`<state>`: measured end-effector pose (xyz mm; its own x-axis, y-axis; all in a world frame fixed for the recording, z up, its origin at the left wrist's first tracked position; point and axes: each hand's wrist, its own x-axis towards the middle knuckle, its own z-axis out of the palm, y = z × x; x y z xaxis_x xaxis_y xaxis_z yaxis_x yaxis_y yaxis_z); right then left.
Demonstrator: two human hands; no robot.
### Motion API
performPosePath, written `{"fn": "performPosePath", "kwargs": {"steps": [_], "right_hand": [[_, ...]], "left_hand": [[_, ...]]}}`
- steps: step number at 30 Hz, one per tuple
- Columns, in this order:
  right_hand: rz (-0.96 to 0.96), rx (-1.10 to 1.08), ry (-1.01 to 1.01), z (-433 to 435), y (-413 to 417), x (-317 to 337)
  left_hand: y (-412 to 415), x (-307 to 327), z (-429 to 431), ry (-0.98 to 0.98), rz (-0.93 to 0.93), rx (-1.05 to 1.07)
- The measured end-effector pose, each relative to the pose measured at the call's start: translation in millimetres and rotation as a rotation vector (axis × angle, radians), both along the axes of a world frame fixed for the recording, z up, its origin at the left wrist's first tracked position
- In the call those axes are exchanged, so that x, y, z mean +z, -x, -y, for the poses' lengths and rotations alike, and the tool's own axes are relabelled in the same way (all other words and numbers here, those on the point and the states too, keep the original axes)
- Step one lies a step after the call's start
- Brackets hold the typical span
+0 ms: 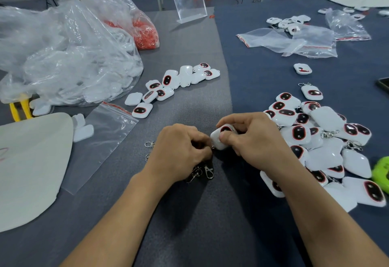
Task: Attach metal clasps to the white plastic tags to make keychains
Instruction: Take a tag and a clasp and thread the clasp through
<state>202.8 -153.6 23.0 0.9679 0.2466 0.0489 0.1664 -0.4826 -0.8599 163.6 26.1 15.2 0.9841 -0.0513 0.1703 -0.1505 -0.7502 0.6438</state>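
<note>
My right hand (250, 138) pinches a white plastic tag (217, 139) with a black and red oval face, held just above the grey cloth. My left hand (179, 151) has its fingers curled at the tag's lower left corner, pinching a small metal clasp that is mostly hidden. Several loose metal clasps (202, 172) lie under and beside the left hand. A row of bare tags (168, 85) lies further back at centre. A big heap of tags with clasps (324, 140) fills the right side.
Crumpled clear plastic bags (63, 52) hold white tags and red parts at the left. An empty zip bag (101, 140) and a grey sheet (31, 161) lie at front left. More bags and tags (305, 35) sit at back right. A green object (382, 172) is at the right edge.
</note>
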Motion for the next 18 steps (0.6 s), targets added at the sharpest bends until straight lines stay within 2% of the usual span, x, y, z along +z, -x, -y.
{"fn": "performPosePath", "kwargs": {"steps": [11, 18], "right_hand": [[0.128, -0.051, 0.173, -6, 10, 6], [-0.102, -0.085, -0.076, -12, 9, -4]], "left_hand": [[0, 0, 0, 0.042, -0.027, 0.022], [2, -2, 1, 0.023, 0.042, 0.071]]}}
